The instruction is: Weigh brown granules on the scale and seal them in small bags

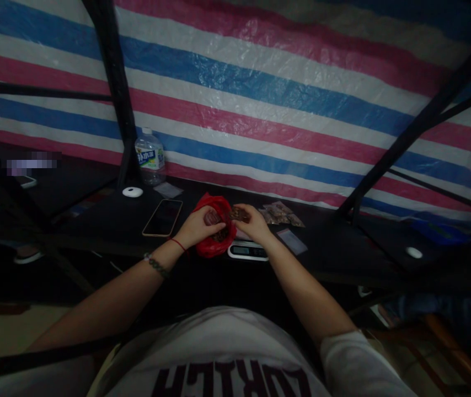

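My left hand (197,225) is at the mouth of a crumpled red plastic bag (210,247), fingers curled over the brown pieces (219,236) inside. Exactly what those fingers grip is partly hidden and dim. Just right of the bag's rim, my right hand (254,223) pinches a small clear bag of brown pieces (239,214). Below it lies a white digital scale (247,251) with a dark display. Several filled small clear bags (281,212) are piled to the right of my right hand, and a flat clear zip bag (292,241) lies nearer me.
Left of the red bag lie a phone (163,217), a white oval object (132,192) and another flat clear bag (168,190). A clear plastic bottle (150,157) stands behind them. Dark metal posts (119,94) frame the black table, with a striped plastic sheet (239,105) behind.
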A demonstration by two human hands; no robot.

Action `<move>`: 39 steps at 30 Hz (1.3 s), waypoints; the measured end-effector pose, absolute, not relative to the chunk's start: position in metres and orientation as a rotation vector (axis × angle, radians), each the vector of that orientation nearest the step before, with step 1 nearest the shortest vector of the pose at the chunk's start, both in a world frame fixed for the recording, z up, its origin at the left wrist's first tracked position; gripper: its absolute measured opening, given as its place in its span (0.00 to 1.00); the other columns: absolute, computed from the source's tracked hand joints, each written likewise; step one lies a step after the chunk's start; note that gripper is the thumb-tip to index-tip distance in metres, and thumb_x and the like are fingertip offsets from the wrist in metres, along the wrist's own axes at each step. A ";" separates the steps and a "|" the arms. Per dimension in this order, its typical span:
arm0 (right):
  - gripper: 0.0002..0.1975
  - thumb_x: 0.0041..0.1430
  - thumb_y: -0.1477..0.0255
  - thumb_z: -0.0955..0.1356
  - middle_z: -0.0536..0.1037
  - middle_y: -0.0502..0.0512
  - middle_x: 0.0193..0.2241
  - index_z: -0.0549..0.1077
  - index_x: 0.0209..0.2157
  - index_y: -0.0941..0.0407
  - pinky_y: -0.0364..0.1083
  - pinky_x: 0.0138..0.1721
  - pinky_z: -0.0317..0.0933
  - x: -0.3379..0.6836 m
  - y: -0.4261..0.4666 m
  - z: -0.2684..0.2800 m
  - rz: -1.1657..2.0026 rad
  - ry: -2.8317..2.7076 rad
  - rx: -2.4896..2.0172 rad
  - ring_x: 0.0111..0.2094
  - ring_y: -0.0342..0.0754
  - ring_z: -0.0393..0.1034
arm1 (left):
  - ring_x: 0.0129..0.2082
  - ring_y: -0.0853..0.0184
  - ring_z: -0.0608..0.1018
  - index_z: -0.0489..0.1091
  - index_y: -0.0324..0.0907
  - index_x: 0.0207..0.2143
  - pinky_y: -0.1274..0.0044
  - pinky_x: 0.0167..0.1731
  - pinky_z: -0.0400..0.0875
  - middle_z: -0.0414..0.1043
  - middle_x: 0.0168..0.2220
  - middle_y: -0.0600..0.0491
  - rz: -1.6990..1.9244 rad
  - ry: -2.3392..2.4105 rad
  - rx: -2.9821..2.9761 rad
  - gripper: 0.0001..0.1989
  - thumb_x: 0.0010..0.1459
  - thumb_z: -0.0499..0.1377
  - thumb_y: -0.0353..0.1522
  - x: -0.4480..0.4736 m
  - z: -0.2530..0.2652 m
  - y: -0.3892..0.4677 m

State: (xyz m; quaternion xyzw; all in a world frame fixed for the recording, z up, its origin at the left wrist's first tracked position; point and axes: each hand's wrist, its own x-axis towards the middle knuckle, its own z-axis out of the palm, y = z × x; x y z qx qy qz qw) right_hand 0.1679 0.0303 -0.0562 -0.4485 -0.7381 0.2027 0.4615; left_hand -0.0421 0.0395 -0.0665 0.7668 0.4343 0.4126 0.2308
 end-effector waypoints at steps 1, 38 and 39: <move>0.22 0.46 0.71 0.71 0.74 0.56 0.45 0.71 0.47 0.54 0.50 0.48 0.64 0.160 0.030 -0.052 0.501 -1.836 -1.085 0.45 0.49 0.70 | 0.31 0.64 0.76 0.68 0.42 0.38 0.73 0.33 0.70 0.75 0.33 0.52 1.128 1.196 2.113 0.23 0.46 0.61 0.49 -0.042 -0.066 0.039; 0.25 0.48 0.76 0.69 0.74 0.58 0.45 0.70 0.50 0.55 0.49 0.49 0.64 0.183 0.035 -0.037 0.325 -1.977 -1.116 0.45 0.49 0.70 | 0.32 0.65 0.74 0.69 0.40 0.38 0.74 0.35 0.69 0.73 0.33 0.53 1.378 0.885 1.794 0.21 0.42 0.67 0.40 -0.049 -0.046 0.035; 0.23 0.48 0.75 0.69 0.75 0.58 0.43 0.71 0.49 0.56 0.50 0.49 0.64 0.190 0.037 -0.044 0.286 -1.919 -1.178 0.45 0.49 0.70 | 0.31 0.67 0.74 0.69 0.40 0.38 0.76 0.33 0.68 0.72 0.31 0.53 1.412 0.810 1.652 0.21 0.42 0.67 0.39 -0.049 -0.044 0.035</move>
